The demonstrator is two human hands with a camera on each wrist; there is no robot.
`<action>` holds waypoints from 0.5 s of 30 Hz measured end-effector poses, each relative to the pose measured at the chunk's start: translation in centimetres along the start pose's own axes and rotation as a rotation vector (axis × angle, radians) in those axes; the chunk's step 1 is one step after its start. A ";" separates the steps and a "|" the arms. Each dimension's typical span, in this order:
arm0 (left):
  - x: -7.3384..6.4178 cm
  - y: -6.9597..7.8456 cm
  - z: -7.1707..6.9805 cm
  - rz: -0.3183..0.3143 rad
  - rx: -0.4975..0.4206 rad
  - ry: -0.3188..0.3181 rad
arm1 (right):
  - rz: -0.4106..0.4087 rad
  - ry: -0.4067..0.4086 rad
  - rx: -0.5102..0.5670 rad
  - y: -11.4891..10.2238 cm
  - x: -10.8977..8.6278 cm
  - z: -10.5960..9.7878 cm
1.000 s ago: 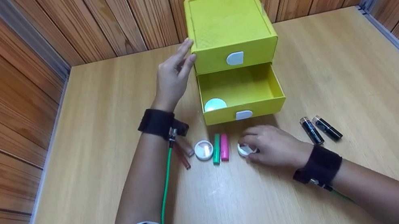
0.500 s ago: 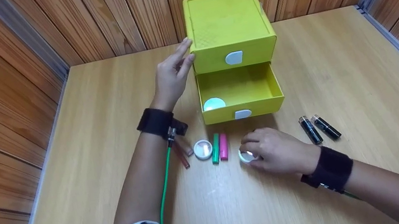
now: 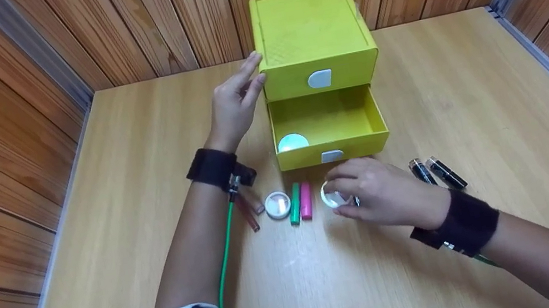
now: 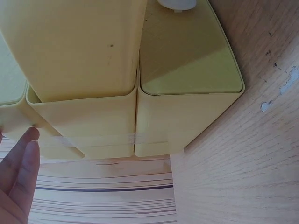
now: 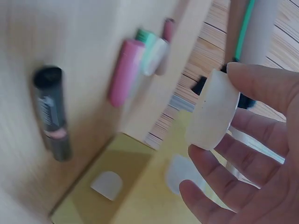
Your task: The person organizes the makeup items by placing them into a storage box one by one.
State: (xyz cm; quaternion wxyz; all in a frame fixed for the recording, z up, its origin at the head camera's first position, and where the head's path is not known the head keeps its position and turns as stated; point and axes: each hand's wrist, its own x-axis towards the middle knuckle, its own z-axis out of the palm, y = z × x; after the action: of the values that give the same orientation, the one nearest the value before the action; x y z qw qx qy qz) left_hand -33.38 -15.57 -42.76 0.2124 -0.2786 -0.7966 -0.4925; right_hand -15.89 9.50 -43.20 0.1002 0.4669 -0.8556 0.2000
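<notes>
My right hand (image 3: 391,191) grips a small round white jar (image 3: 332,198) with a shiny top between thumb and fingers. In the right wrist view the jar (image 5: 212,112) is tilted on edge and held off the table. My left hand (image 3: 234,102) rests its fingertips against the left side of the yellow drawer unit (image 3: 311,23). The open drawer (image 3: 326,111) is pulled out below a closed one, and a round white item (image 3: 292,141) lies in its front left corner. Part of that item is hidden by the drawer's front.
Left of the right hand lie a pink tube (image 3: 306,201), a green tube (image 3: 294,204), another round white jar (image 3: 278,205) and a brownish-red tube (image 3: 248,215). Two black tubes (image 3: 447,173) lie to its right. A dark tube (image 5: 52,112) shows in the right wrist view.
My right hand has picked the white jar up from the table and moved it slightly toward the drawer unit. The left hand stays against the unit's side.
</notes>
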 end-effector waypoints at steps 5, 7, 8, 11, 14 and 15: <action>0.0 0.0 0.0 -0.018 -0.008 -0.001 | -0.051 0.101 0.007 0.4 0.8 -1.2; 0.0 0.0 0.0 -0.026 -0.012 0.001 | -0.048 0.111 0.011 0.4 1.0 -1.7; 0.0 0.0 0.0 -0.031 -0.014 0.002 | -0.041 0.110 0.011 0.4 1.0 -1.9; -0.1 0.1 0.0 -0.034 -0.014 0.003 | -0.022 0.108 -0.003 0.5 1.2 -2.6; -0.1 0.1 0.0 -0.021 -0.011 0.003 | -0.001 0.116 -0.010 0.7 1.5 -3.4; -0.1 0.1 0.1 -0.016 -0.009 0.003 | 0.004 0.122 -0.010 0.8 1.6 -3.7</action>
State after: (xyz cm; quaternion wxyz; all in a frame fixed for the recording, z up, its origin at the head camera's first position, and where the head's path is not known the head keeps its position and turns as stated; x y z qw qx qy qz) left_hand -33.29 -15.50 -42.76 0.2084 -0.2725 -0.7962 -0.4984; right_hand -17.47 10.30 -39.54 0.1541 0.4517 -0.8498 0.2237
